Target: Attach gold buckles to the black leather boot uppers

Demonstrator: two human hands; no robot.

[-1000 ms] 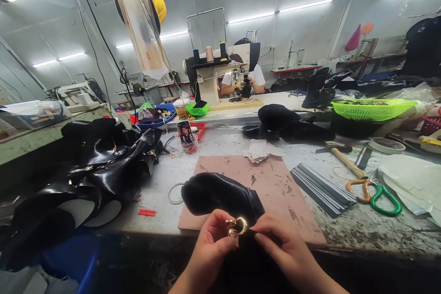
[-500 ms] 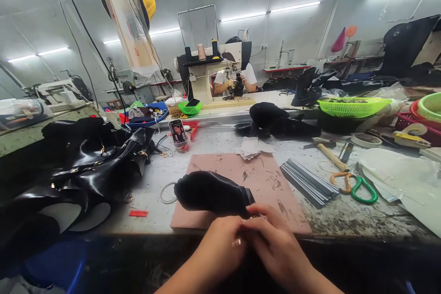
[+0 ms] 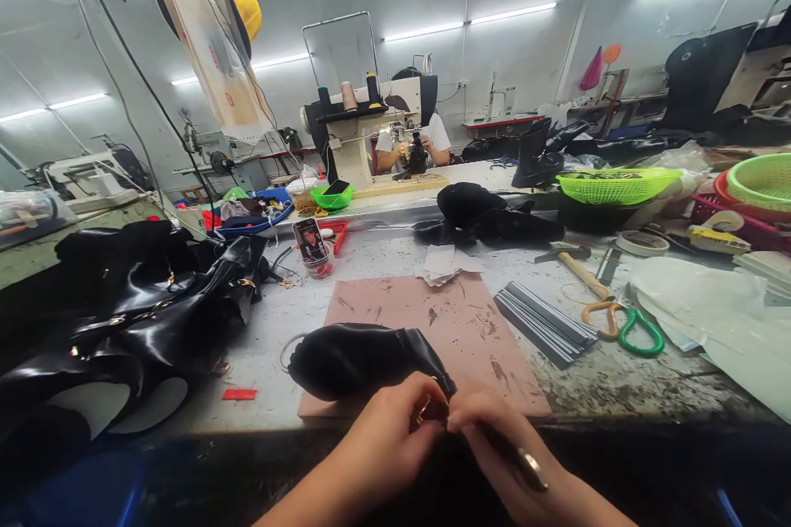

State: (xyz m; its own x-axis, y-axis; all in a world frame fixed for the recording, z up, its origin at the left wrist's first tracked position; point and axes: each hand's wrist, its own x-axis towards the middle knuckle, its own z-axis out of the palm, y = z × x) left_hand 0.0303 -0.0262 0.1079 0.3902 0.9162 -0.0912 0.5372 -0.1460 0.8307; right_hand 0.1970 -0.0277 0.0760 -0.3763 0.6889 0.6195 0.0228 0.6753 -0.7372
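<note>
A glossy black boot (image 3: 355,358) lies on its side on a pink work mat (image 3: 463,317), toe end to the left and the other end reaching toward my hands. My left hand (image 3: 395,428) is closed at the boot's near end, thumb and fingers pinched, with a small gold-coloured metal bit glinting between them. Right beside it, fingertips almost meeting, my right hand (image 3: 507,440) is closed too. A dark strap (image 3: 498,440) with a gold-coloured metal end runs under its palm. The fingers hide exactly what they pinch.
Black boots with gold fittings (image 3: 142,305) are heaped at left. Grey strips (image 3: 544,325), scissors (image 3: 639,333) and a hammer (image 3: 584,276) lie at right. A phone (image 3: 309,243) stands behind the mat. Across the table, a person (image 3: 436,140) works at a sewing machine (image 3: 352,132).
The boot has turned a little and come nearer. My hands have moved slightly apart, and the gold-coloured metal end now shows under my right palm. The whole view has shifted a little.
</note>
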